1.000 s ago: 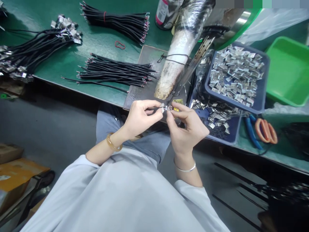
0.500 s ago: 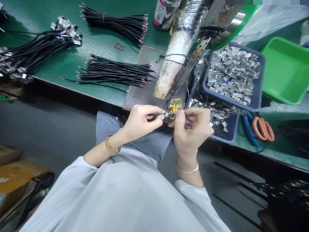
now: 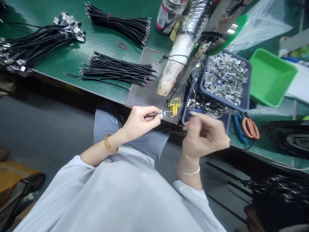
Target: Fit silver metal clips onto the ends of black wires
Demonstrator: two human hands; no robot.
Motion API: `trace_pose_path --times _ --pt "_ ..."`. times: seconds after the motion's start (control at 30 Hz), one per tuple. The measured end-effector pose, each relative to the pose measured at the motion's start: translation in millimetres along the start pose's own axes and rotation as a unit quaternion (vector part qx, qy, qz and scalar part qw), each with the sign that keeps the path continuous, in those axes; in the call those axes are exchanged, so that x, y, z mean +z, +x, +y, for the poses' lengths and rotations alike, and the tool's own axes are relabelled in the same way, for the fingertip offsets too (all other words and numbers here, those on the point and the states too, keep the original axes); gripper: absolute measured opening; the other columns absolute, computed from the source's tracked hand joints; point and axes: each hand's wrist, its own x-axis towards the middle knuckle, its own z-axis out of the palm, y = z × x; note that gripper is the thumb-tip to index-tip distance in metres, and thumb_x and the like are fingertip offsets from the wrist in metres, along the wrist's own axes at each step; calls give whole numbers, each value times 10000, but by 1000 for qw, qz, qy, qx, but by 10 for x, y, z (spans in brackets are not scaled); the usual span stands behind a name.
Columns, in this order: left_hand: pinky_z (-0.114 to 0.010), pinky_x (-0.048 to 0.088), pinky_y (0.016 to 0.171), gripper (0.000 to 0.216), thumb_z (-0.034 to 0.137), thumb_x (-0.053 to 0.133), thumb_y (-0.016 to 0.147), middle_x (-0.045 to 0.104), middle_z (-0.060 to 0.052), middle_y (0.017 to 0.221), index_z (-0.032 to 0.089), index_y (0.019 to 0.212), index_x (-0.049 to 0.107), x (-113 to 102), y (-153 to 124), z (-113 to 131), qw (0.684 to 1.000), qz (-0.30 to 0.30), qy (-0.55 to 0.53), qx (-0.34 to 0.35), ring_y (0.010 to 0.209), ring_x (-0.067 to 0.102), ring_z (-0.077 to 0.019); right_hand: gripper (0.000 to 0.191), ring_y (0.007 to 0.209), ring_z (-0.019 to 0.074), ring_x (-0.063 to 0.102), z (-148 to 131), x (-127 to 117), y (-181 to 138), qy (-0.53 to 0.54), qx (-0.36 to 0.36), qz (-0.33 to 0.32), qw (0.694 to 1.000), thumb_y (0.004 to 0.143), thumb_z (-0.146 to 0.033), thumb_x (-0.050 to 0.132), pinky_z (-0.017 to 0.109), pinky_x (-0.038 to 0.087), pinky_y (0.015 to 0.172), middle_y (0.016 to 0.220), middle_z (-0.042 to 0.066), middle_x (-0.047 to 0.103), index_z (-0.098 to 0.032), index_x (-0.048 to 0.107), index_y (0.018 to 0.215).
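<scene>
My left hand (image 3: 143,120) is closed in a pinch on a black cable (image 3: 152,115). A small silvery metal connector (image 3: 167,113) sticks out past its fingertips at the cable's end, in front of a yellow fixture (image 3: 173,109) on the dark metal plate (image 3: 145,96). To the right, apart from the cable, my right hand (image 3: 205,133) hangs in front of the lower blue tray (image 3: 225,124). Its fingers are curled and the tips are smeared by motion, so whether anything is between them cannot be made out.
Black cables (image 3: 118,69) lie left of the plate, with a tied bundle (image 3: 120,24) behind. Cables with metal ends (image 3: 43,45) are piled far left. A wrapped post (image 3: 173,67) rises from the plate. Right stand a tray of metal shells (image 3: 248,83), a green bin (image 3: 272,77) and orange-handled pliers (image 3: 251,128).
My right hand has come away from the connector and moved right. The left hand keeps hold of the cable, nearly in place. The view has shifted slightly.
</scene>
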Motion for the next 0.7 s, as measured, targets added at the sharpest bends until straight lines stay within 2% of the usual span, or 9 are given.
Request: trace_pose_path --times 0.07,0.1,0.23,0.3,0.4,0.57,0.7 --pt "-151 352 484 140 164 598 795 597 29 581 120 703 694 6 -2 -15 998 24 28 42 493 442 -42 83 453 61 569 -9 4 -24 33 32 55 997 933 -208 650 182 397 407 679 -68 632 -231 672 1010" --pt "-148 342 475 141 152 599 795 603 28 580 121 696 693 9 0 -24 997 34 41 60 492 444 -41 79 472 68 596 -17 9 -31 36 33 45 998 924 -201 661 180 431 423 701 -63 651 -224 665 999" --pt "-154 333 462 138 134 606 810 653 13 624 130 711 703 14 19 -56 990 60 78 100 500 471 -47 49 823 160 762 -48 59 -40 2 6 -113 994 885 -167 698 237 615 654 937 26 769 -200 661 885" --pt "-161 350 477 148 143 605 833 647 14 615 133 718 697 19 32 -65 988 66 88 111 499 479 -51 53 904 172 765 -51 105 -49 21 22 -143 989 889 -161 688 249 631 689 988 45 777 -196 658 866" --pt "-172 375 502 164 150 596 859 633 18 599 140 714 672 48 51 -83 985 74 104 120 496 494 -57 75 857 150 763 -35 176 -77 38 39 -127 990 886 -134 682 232 623 679 933 27 777 -197 658 853" --pt "-164 422 538 151 126 590 865 695 -14 670 135 739 671 141 78 -152 965 124 160 167 567 587 -73 105 866 146 766 -10 229 -111 -6 -18 -94 995 865 -113 697 223 608 703 943 19 784 -209 656 866" --pt "-163 452 553 140 132 589 861 711 -19 686 133 755 681 185 103 -184 951 144 197 189 577 602 -79 106 866 148 765 -11 231 -84 -6 17 -105 994 871 -121 685 226 606 689 934 21 780 -207 635 834"
